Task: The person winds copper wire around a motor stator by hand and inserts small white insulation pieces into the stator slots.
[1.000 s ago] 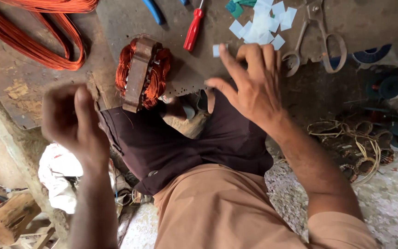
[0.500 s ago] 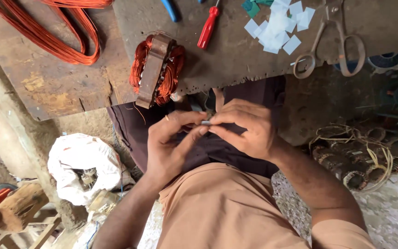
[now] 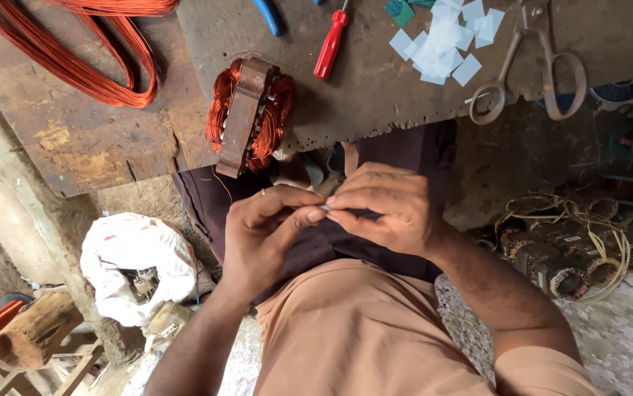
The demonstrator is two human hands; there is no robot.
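My left hand (image 3: 265, 235) and my right hand (image 3: 386, 205) meet over my lap, fingertips pinched together on a small pale slip of insulation paper (image 3: 324, 208), mostly hidden by the fingers. Just above them, at the bench edge, stands a motor stator (image 3: 249, 116) with copper windings on both sides. A heap of pale square paper pieces (image 3: 445, 40) lies on the bench to the upper right.
On the worn wooden bench (image 3: 375, 95) lie a red-handled screwdriver (image 3: 330, 44), a blue-handled tool (image 3: 268, 16), metal scissors (image 3: 525, 66) and loops of copper wire (image 3: 81, 59). Old wound motor cores (image 3: 566, 249) pile at the right; a white sack (image 3: 136, 264) and a wooden stool (image 3: 34, 341) sit lower left.
My right hand left the paper pieces on the bench and came down to my lap; my left hand rose to meet it. Both now pinch a small slip together.
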